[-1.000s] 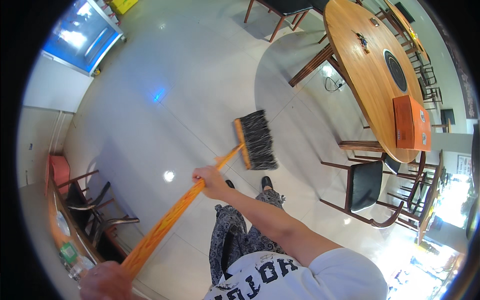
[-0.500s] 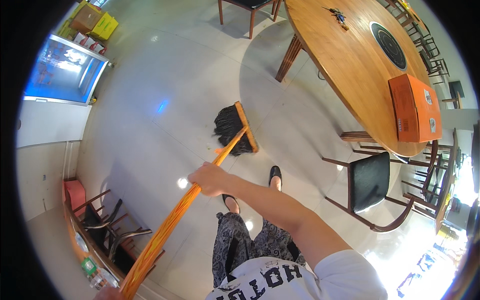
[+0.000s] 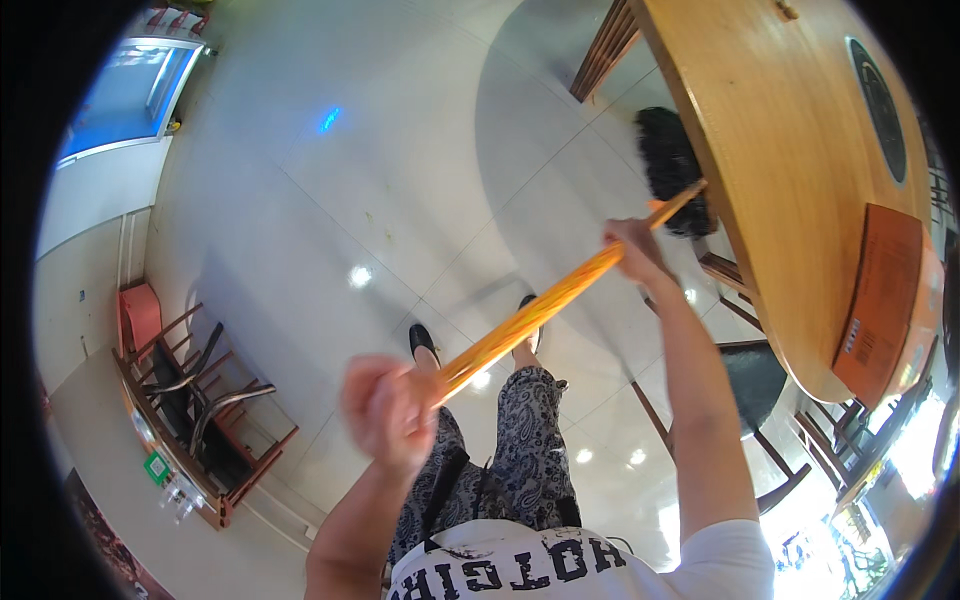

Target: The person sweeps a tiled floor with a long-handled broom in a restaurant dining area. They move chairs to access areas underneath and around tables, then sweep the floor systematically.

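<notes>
A broom with an orange-yellow patterned handle (image 3: 535, 318) slants across in front of my legs. My right hand (image 3: 637, 252) is wrapped round the lower part of the handle. At the top end is my left hand (image 3: 390, 412), smeared by motion but with its fingers curled at the handle's tip. The black bristles (image 3: 668, 165) lie on the floor at the right, beside the wooden table's edge. Part of the broom head is hidden by the tabletop.
The round wooden table (image 3: 745, 200) fills the right side, bearing an orange box (image 3: 880, 310). Its leg (image 3: 605, 55) stands beyond the bristles. A black-seated chair (image 3: 752, 385) is at near right, another dark chair (image 3: 205, 400) at left. A glass-fronted cabinet (image 3: 125, 95) is at far left.
The broom head has swept right, from the open floor to the table's edge. Both hands have moved right, and my left hand has come fully into view. The view has shifted too.
</notes>
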The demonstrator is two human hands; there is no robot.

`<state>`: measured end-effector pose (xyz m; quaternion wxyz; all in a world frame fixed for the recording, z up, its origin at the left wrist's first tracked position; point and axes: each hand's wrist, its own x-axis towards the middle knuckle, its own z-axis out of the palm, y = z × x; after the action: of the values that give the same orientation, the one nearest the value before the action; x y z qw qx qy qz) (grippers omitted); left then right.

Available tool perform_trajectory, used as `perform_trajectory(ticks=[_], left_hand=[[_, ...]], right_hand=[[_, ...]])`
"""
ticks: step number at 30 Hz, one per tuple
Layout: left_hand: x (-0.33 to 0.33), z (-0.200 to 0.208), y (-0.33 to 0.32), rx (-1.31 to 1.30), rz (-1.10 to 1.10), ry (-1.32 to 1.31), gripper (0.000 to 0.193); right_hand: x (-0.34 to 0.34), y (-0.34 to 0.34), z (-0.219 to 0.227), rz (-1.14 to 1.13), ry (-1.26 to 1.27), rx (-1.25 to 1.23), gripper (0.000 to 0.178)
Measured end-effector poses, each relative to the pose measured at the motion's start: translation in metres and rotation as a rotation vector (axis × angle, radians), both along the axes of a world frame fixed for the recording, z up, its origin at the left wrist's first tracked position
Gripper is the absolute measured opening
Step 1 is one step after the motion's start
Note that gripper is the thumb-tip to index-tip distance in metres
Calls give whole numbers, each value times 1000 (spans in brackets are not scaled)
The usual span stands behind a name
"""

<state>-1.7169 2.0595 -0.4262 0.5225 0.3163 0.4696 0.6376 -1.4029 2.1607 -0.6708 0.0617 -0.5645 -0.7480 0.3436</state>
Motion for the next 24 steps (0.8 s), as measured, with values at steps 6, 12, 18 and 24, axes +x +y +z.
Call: perform_trajectory(ticks=[6,12,18,24], left_hand=[[102,-95,33,-235,-251,-103,14],[83,-131,42,-252,-339,-100,18],[-4,-131,18,-157,-198,-315,35],[-61,-89,-63,-286,20,-291,27]], right_hand=[[148,1,-60,-56,-81,55,7],[147,-41,-84,-94,-103,26,6],[45,-58,-88,-142,-148,125,7],[-37,-57,-48,-5,-19,91,11]])
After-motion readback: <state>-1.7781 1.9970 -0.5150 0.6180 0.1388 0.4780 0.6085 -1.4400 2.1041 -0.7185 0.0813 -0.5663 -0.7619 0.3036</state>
